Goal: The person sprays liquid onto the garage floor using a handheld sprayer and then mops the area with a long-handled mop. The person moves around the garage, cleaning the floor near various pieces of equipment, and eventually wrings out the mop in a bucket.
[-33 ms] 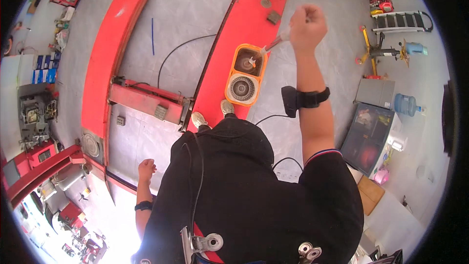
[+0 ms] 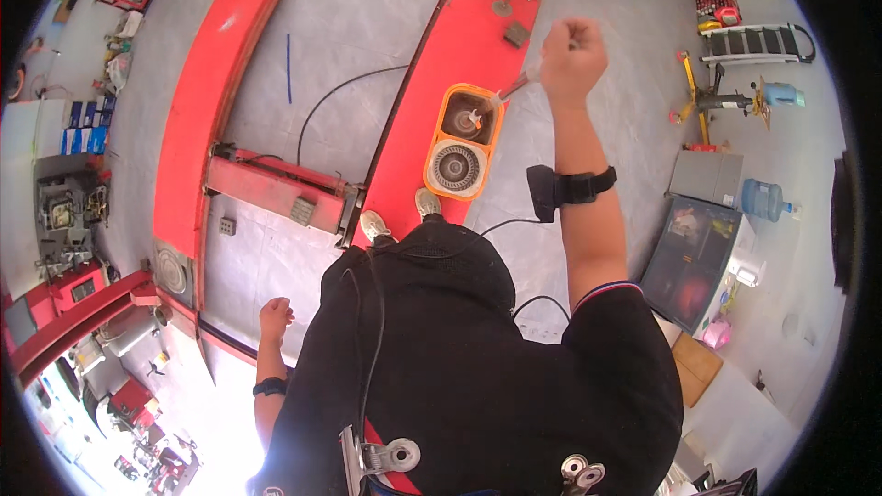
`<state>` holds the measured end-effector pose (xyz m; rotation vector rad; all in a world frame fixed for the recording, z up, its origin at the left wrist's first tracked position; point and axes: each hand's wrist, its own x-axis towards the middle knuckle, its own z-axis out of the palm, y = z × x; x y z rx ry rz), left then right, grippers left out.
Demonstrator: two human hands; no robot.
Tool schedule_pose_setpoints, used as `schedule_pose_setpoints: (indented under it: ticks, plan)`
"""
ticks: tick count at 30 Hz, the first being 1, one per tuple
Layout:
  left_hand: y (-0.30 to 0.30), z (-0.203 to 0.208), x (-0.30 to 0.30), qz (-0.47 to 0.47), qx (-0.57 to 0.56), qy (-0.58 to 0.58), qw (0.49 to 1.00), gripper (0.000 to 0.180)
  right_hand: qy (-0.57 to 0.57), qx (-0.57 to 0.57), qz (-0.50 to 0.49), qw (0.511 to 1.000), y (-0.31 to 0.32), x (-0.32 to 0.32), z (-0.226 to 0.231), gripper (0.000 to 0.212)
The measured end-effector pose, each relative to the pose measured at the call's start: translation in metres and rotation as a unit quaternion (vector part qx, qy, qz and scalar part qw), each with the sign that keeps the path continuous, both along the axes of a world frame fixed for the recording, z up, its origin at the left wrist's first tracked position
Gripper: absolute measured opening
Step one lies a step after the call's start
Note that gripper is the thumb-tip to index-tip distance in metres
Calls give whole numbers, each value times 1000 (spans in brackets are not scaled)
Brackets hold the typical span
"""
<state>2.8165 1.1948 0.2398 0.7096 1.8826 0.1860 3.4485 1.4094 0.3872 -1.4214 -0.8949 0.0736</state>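
Observation:
My right hand (image 2: 574,62) is closed in a fist, held out ahead and to the right. From it a thin mop handle (image 2: 522,83), blurred, slants down left to an orange two-part mop bucket (image 2: 428,158). In the far compartment sits a round greyish mop head (image 2: 466,123) with a white and orange joint, partly hard to make out. The near compartment holds a round slotted spin basket (image 2: 457,166). Low at my left side hangs my left hand (image 2: 275,320), its fingers loosely curled with nothing seen in them.
The bucket and my shoes (image 2: 375,225) are on a red ramp (image 2: 418,96). Another red ramp (image 2: 211,64) runs to the left, with a red crossbeam (image 2: 276,193) between. A black cable (image 2: 335,87) lies on the grey floor. A dark cabinet (image 2: 689,257) stands at right.
My right fist has come slightly nearer and a little to the left, and the mop handle has shifted with it. My left hand stays almost where it was.

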Motion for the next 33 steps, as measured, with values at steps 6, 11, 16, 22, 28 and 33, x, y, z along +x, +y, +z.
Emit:
schedule_pose_setpoints:
  ticks: [6, 11, 16, 22, 28, 33]
  plan:
    - [-8, 7, 21, -37, 3, 16, 999, 23, -13, -90, 6, 996, -1, 9, -15, 11]
    - [-11, 22, 27, -46, 0, 32, 998, 21, -27, -31, 99, 994, -4, 9, 104, 9]
    - [-5, 8, 22, -51, 3, 34, 998, 21, 19, 105, 204, 973, -35, 3, 200, 7]
    - [-3, 8, 34, -63, 9, 29, 998, 21, 22, 103, 88, 991, -22, 4, 114, 6]
    - [-4, -7, 8, -127, 55, 34, 990, 22, 22, 31, 7, 999, -12, 2, 29, 9]
    - [16, 9, 27, -18, 23, 25, 999, 22, 48, -19, 5, 999, -3, 15, -43, 10]
